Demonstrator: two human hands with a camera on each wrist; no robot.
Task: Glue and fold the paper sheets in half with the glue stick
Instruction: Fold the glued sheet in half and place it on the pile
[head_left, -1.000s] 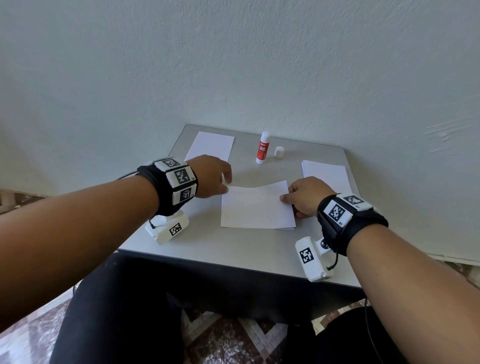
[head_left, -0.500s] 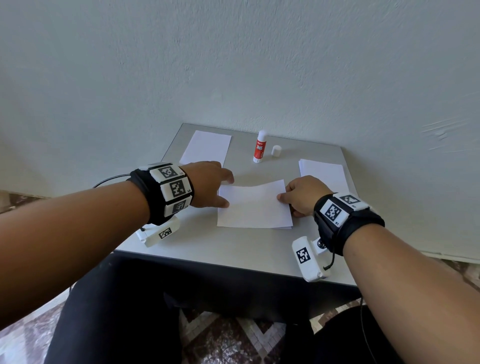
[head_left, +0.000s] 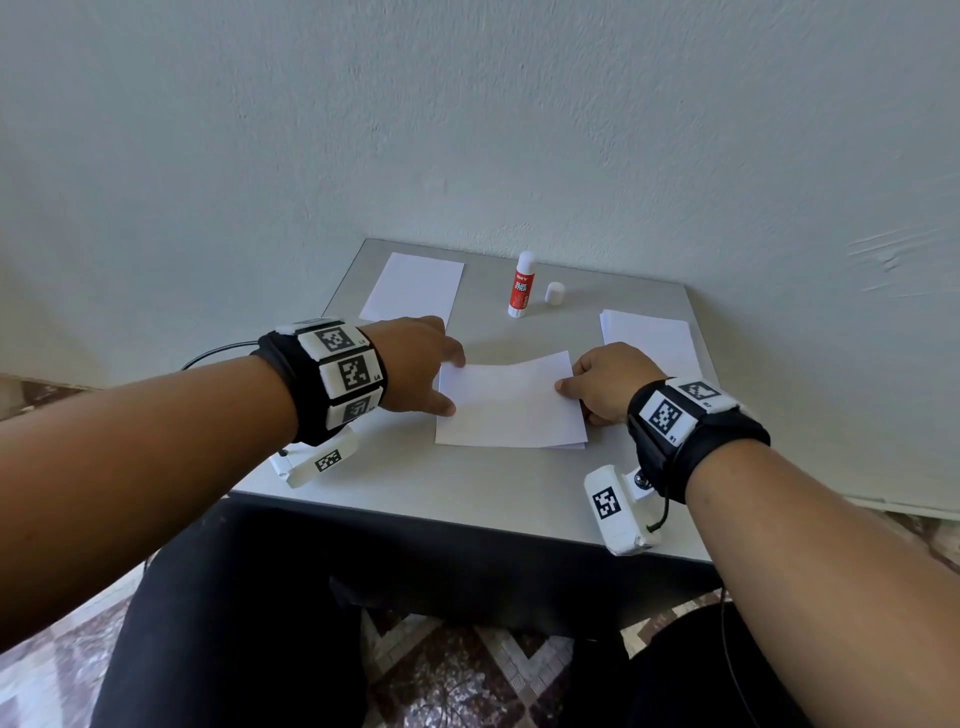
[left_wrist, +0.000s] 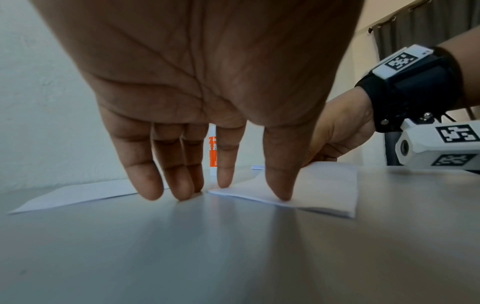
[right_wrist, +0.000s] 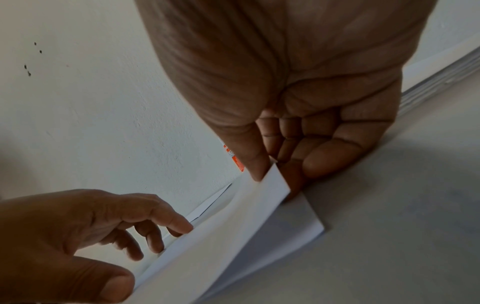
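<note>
A white paper sheet (head_left: 509, 405), folded over on itself, lies in the middle of the small grey table (head_left: 467, 488). My left hand (head_left: 454, 384) is at its left edge with straight fingers; the thumb (left_wrist: 283, 195) presses the paper (left_wrist: 324, 185) down. My right hand (head_left: 569, 379) pinches the right edge of the upper flap (right_wrist: 275, 185) between thumb and forefinger, and the flap bows up slightly. The red-and-white glue stick (head_left: 521, 285) stands uncapped at the back of the table, with its white cap (head_left: 555, 292) beside it.
One white sheet (head_left: 415, 286) lies flat at the back left. A stack of white sheets (head_left: 649, 335) lies at the back right, just behind my right hand. A pale wall (head_left: 467, 130) rises right behind the table. My legs are under the front edge.
My left hand has slid from the sheet's far left corner down its left edge, and its fingers have spread. My right hand keeps its pinch on the right edge.
</note>
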